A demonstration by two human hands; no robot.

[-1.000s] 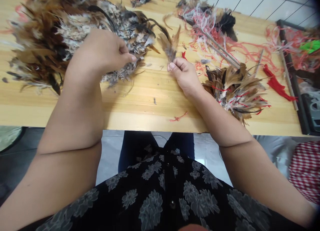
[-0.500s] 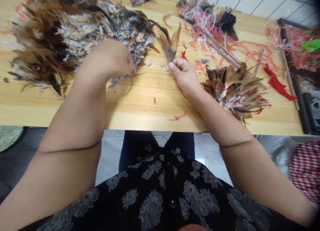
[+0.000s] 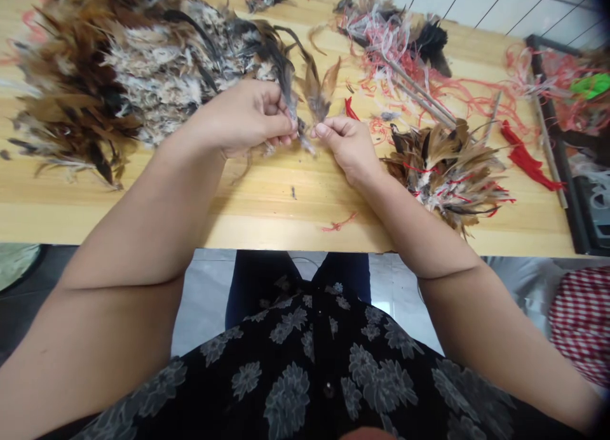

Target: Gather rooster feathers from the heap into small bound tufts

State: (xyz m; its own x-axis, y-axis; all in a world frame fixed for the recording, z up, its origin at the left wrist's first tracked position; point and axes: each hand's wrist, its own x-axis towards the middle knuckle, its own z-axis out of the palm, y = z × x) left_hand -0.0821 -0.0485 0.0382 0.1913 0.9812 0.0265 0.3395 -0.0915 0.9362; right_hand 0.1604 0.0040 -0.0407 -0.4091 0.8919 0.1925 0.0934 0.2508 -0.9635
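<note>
My left hand (image 3: 260, 117) pinches a dark grey feather (image 3: 286, 87), its fluffy base poking out below the fingertips. Close by on the right, my right hand (image 3: 345, 145) grips a small bunch of brown feathers (image 3: 318, 94) between thumb and fingers, tips pointing away from me. The two hands are a short gap apart above the table. A large heap of brown, black and whitish feathers (image 3: 157, 65) lies behind and left of my left hand. Beside my right forearm rests a pile of brown feather bundles (image 3: 443, 167) with red ties.
Pink and white plastic strings (image 3: 381, 40) lie at the back with thin sticks (image 3: 422, 94) across them. Red strips (image 3: 527, 154) lie at the right, beside a black-edged tray (image 3: 555, 129) of strings. A pink thread scrap (image 3: 340, 223) is near the table's front edge.
My left hand has come away from the feather heap and moved right, now with a dark grey feather in its fingers. My right hand has stayed almost in place with its bunch.
</note>
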